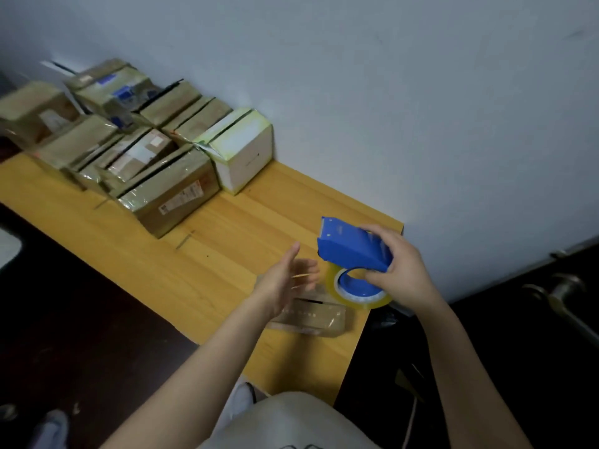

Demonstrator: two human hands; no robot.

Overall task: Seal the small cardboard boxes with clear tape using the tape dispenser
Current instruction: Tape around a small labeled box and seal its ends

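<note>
**Tape dispenser poised over a small box at the table's right edge**

A person is gripping a blue tape dispenser (350, 247) in the right hand (402, 267), with fingers curled round its body. Its roll of clear tape (366, 301) is hanging just above the right end of a small cardboard box (311, 315). The box is lying on the wooden table (227, 254), its top seam showing as a dark slit. The left hand (288, 280) is hovering over the box's left end with fingers straight, blurred and holding nothing. Whether it is touching the cardboard cannot be told.

The step in hand is probably the start of a strip. Doing it well is likely to mean the left hand pressing the flaps flat while the dispenser is set at one end of the seam and drawn along it in one straight pull.

The box is sitting close to the table's right edge, so a pull leftward over open wood looks safer. A pile of taped boxes (129, 150) and a white box (243, 150) are crowding the far left by the wall (421, 92), well apart from the work.
</note>
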